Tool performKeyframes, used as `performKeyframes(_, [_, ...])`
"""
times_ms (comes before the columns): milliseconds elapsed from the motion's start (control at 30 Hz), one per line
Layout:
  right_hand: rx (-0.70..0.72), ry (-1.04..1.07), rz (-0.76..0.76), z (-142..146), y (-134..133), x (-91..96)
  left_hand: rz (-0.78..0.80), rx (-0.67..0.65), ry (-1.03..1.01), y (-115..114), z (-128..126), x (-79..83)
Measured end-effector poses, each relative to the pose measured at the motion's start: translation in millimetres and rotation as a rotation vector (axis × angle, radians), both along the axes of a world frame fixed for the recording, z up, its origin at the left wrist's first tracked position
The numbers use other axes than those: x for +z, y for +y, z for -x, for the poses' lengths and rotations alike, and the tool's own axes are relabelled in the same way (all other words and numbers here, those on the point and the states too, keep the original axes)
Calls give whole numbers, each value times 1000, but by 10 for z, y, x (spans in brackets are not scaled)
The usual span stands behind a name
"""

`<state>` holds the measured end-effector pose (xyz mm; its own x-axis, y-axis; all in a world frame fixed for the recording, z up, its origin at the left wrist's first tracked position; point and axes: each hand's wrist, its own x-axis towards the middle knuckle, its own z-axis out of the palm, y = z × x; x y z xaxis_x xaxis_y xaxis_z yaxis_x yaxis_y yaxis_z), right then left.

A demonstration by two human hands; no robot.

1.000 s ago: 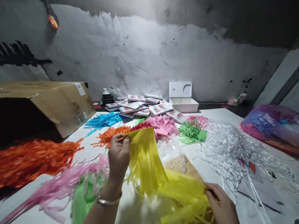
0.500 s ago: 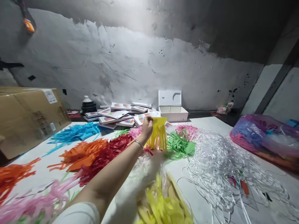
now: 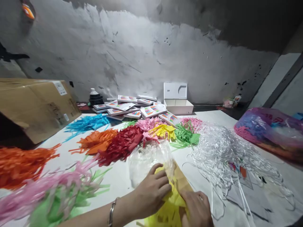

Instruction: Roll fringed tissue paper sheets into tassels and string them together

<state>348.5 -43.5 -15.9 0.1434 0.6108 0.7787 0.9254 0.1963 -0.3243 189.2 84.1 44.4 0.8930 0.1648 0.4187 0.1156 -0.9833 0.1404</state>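
Yellow fringed paper [image 3: 169, 201] lies at the near edge of the table, over a brown cardboard sheet [image 3: 182, 178]. My left hand [image 3: 153, 189], with a bracelet on its wrist, has its fingers curled closed on the upper part of this paper. From the right, my right hand [image 3: 197, 208] pinches the same paper between thumb and fingers. A clear plastic bag [image 3: 146, 160] lies crumpled just beyond the hands. Farther back, a yellow fringed paper piece [image 3: 164, 130] rests against a pink fringed paper pile [image 3: 149, 124].
Dark red [image 3: 121, 145], orange [image 3: 98, 138], blue [image 3: 86, 123] and green fringed paper [image 3: 186, 135] lie around. White ribbon strands [image 3: 217, 154] spread at right. Behind are flat boxes [image 3: 123, 107] and an open white box [image 3: 180, 107]; a carton [image 3: 40, 107] stands left, a filled plastic bag [image 3: 267, 132] right.
My left hand has let go of a yellow fringed piece at the back and come down to the yellow paper in front. My right hand has come into view on it. The camera view has shifted.
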Motion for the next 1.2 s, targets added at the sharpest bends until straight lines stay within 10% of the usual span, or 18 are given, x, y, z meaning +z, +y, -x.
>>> performKeyframes(233, [3,-96,-110,352,-53,320,526,29,-44,-309,851,491])
performKeyframes(400, [180,-155,-160,651,-122,449,783,353,-212,-23,961,358])
performKeyframes(833, [338,-304,-148,856,-127,466,1869,119,-100,126,1207,-6])
performKeyframes(1067, [341,-285,-129,842,-94,348,2009,110,-153,168,1274,-40])
performKeyframes(1200, [292,-276,-127,835,15,239,2084,-117,94,-29,1162,7])
